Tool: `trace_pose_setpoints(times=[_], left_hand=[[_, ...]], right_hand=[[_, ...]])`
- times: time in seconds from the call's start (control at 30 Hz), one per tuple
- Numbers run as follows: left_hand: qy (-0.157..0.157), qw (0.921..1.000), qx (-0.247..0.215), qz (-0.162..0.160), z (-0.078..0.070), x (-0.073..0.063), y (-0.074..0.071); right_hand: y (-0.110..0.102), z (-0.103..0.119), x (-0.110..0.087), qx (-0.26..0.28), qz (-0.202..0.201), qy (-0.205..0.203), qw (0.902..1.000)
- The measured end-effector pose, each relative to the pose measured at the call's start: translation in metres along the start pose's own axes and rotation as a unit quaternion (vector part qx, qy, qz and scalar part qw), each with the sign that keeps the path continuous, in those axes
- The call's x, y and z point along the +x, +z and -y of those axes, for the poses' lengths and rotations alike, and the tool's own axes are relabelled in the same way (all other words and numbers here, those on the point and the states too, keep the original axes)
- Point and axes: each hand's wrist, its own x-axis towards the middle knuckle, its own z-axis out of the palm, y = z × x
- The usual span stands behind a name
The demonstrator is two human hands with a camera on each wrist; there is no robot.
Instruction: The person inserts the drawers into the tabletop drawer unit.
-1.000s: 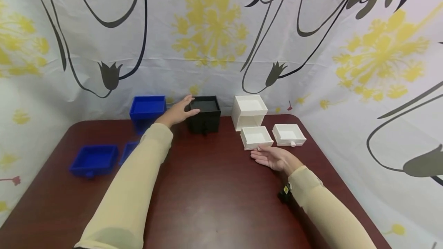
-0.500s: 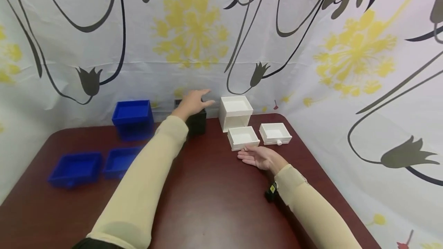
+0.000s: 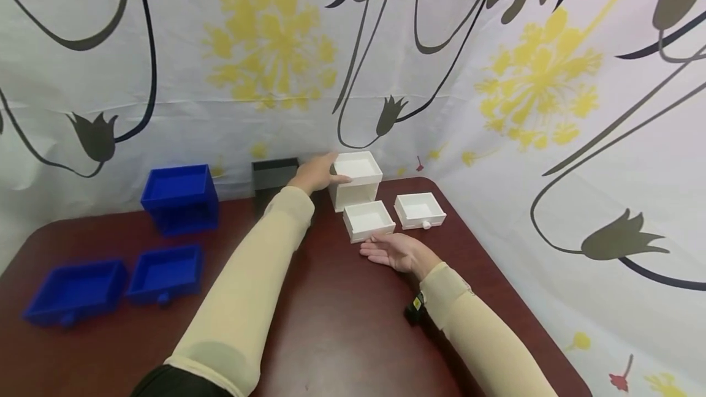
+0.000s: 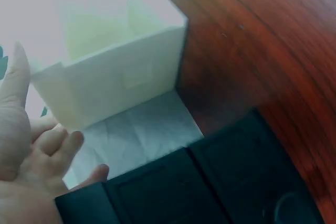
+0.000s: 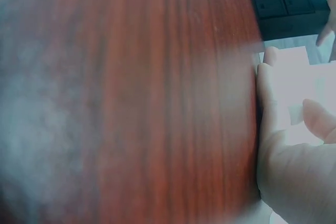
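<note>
My left hand [image 3: 314,174] reaches to the left side of a small white cabinet [image 3: 357,166], thumb pointing across its front. The left wrist view has that hand [image 4: 39,153] at the edge, fingers apart beside the white cabinet [image 4: 121,85]. A white drawer [image 3: 368,219] lies on the table before the cabinet's open front. Just in front of this drawer, my right hand [image 3: 401,254] rests on the table with straight fingers, thumb uppermost by the drawer front. A second white drawer [image 3: 420,208] with a round knob sits to the right.
A black cabinet [image 3: 270,175] with knobbed drawers stands left of the white one, partly behind my left arm. Farther left are a blue cabinet [image 3: 179,185] and two blue drawers, one nearer [image 3: 165,269] and one outer [image 3: 77,290]. A patterned cloth [image 3: 265,127] hangs behind the table.
My left hand has moved right, from the black cabinet over to the white one. The head view has turned right. My right hand stays by the white drawer.
</note>
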Motion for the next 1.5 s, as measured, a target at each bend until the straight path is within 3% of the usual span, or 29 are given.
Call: trace_pose_setpoints(times=[0.13, 0.53, 0.77, 1.13, 1.5], left_hand=[[-0.005, 0.9999, -0.006, 0.015, 0.002, 0.001, -0.005], [-0.026, 0.9996, 0.008, -0.002, 0.007, 0.003, 0.002], [-0.016, 0.9999, 0.005, 0.0, 0.007, 0.001, 0.003], [-0.017, 0.9998, 0.011, -0.007, 0.014, 0.003, 0.01], [-0.018, 0.9996, 0.013, -0.019, 0.014, 0.0, 0.006]], right_hand=[[0.003, 0.002, 0.0, 0.001, 0.002, -0.007, 1.0], [0.011, -0.004, 0.003, -0.016, -0.041, -0.054, 0.9975], [0.018, 0.003, 0.01, -0.021, -0.05, -0.082, 0.9951], [0.022, 0.003, 0.024, -0.016, -0.05, -0.07, 0.9962], [0.027, 0.008, 0.032, -0.037, -0.055, -0.064, 0.9957]])
